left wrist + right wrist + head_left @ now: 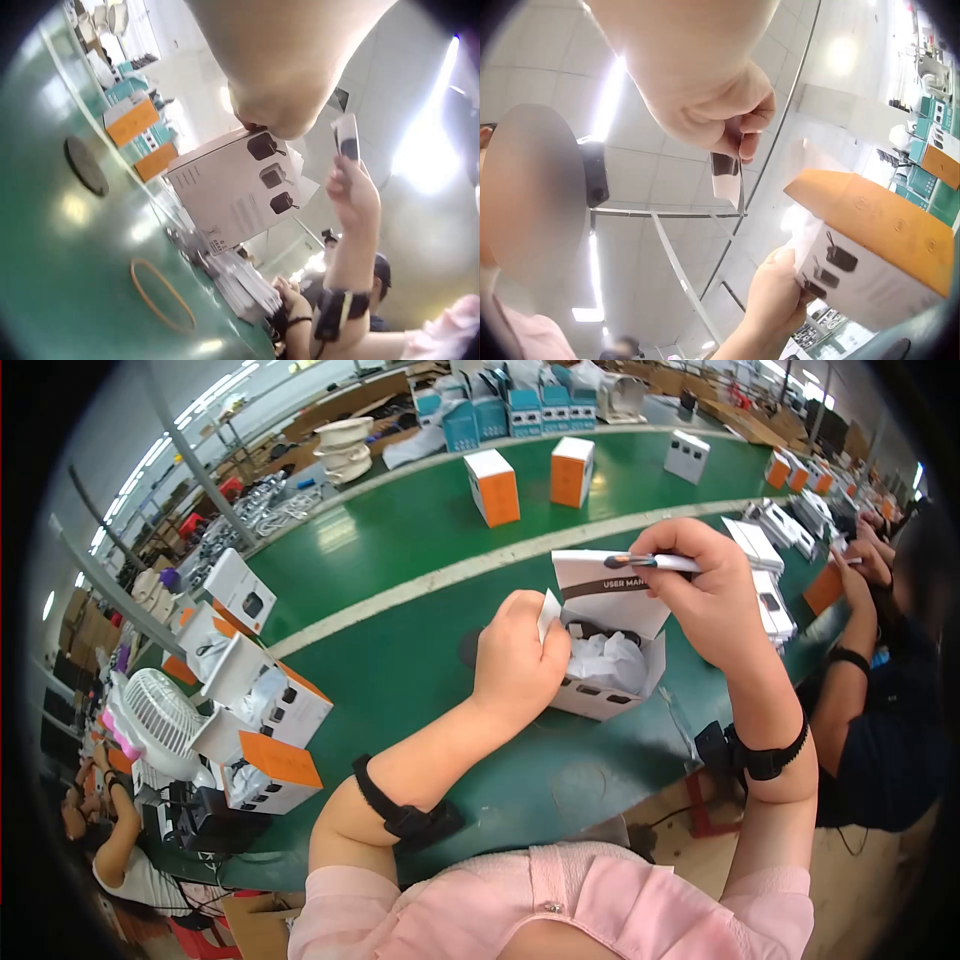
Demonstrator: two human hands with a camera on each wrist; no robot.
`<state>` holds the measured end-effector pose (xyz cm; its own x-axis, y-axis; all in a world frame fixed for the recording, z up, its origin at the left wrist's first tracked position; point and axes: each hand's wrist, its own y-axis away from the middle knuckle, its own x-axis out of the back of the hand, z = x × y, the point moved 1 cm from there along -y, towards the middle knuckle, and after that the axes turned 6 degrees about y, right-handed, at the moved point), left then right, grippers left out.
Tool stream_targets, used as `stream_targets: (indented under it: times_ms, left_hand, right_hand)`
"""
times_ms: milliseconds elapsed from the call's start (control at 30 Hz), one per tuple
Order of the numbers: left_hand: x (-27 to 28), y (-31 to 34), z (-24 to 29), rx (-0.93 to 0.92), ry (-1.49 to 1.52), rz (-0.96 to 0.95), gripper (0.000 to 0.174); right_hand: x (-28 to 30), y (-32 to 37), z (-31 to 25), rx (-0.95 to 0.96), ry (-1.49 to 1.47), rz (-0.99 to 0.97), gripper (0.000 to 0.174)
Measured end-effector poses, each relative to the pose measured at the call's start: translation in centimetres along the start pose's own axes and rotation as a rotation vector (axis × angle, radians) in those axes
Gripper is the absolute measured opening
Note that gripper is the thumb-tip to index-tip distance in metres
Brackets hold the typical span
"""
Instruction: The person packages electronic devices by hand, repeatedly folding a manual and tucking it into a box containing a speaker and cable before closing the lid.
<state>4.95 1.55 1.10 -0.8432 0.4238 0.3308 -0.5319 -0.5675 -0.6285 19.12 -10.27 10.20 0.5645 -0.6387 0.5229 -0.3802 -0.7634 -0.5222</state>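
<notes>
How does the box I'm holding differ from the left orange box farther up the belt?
The held box is open, flaps up, white wrapping showing inside; the far box is closed. The left hand grips the held box's edge, while the far box stands untouched. The right hand holds a manual over the held box; nothing is above the far box. Both sit on the green belt.

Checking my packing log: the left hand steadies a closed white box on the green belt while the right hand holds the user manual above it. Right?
No: the head view shows the white box open, wrapped contents visible. The left hand steadies it on the green belt; the right hand holds the user manual above it.
</notes>
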Motion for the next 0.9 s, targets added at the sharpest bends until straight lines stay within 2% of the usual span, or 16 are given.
stream_targets:
  times_ms: [67, 133, 167, 200, 267, 300, 333, 400, 433, 467, 533, 567, 667, 700, 800, 900]
  left_hand:
    - [-0.2, 1.2, 0.1, 0.038, 0.03, -0.054, 0.017]
    - [0.2, 2.0, 0.4, 0.042, 0.159, -0.018, 0.024]
    - [0.4, 2.2, 1.0, 0.04, 0.156, 0.029, 0.032]
    - [0.9, 2.0, 1.4, 0.046, 0.158, 0.026, 0.032]
    - [2.1, 1.5, 2.1, -0.575, -0.421, -0.027, 0.037]
    - [2.0, 1.6, 1.9, -0.719, -0.476, -0.176, 0.035]
    - [2.0, 1.5, 1.9, -0.723, -0.477, -0.174, 0.035]
    - [1.9, 1.1, 2.4, -0.42, -0.346, -0.39, 0.033]
    - [2.3, 0.6, 3.2, -0.351, -0.426, -0.496, 0.041]
    - [2.6, 0.1, 4.4, -0.36, -0.425, -0.498, 0.041]
    - [2.3, -0.2, 6.0, -0.242, -0.662, -0.813, 0.062]
    - [1.8, 0.0, 6.1, -0.244, -0.758, -0.811, 0.069]
    - [0.4, -0.5, 6.5, -0.155, -0.839, -0.886, 0.062]
    - [-0.3, 0.1, 6.1, -0.216, -0.902, -0.792, 0.053]
    - [-0.6, 1.2, 5.1, -0.303, -0.819, -0.662, 0.047]
    - [-0.1, 1.9, 4.9, -0.376, -0.812, -0.652, 0.041]
  right_hand:
    - [0.1, 1.7, 0.4, -0.021, 0.056, 0.022, 0.01]
    - [0.1, 3.4, 1.2, -0.15, 0.059, 0.009, 0.011]
    - [-0.2, 3.9, 2.1, -0.141, 0.074, 0.008, 0.011]
    - [-0.3, 4.1, 1.9, -0.147, 0.074, 0.005, 0.011]
    - [-0.4, 4.5, 1.4, -0.12, 0.267, 0.059, 0.013]
    - [-0.2, 4.5, 1.3, -0.098, 0.329, 0.049, 0.013]
    - [-0.2, 4.4, 1.2, -0.095, 0.33, 0.052, 0.013]
    - [0.0, 4.3, 1.0, -0.013, 0.488, 0.05, 0.013]
    - [0.0, 4.2, 1.0, -0.013, 0.489, 0.055, 0.013]
    - [0.0, 4.1, 0.9, 0.007, 0.5, 0.046, 0.014]
    - [0.1, 3.9, 0.9, 0.028, 0.514, 0.041, 0.015]
    - [0.1, 3.9, 0.6, 0.094, 0.593, 0.039, 0.016]
    - [0.1, 4.3, 0.2, 0.182, 0.698, 0.023, 0.018]
    - [0.1, 4.4, 0.0, 0.206, 0.726, 0.014, 0.018]
    - [0.2, 4.9, -0.4, 0.212, 0.809, 0.033, 0.018]
    - [0.3, 5.2, -0.9, 0.247, 0.793, 0.026, 0.019]
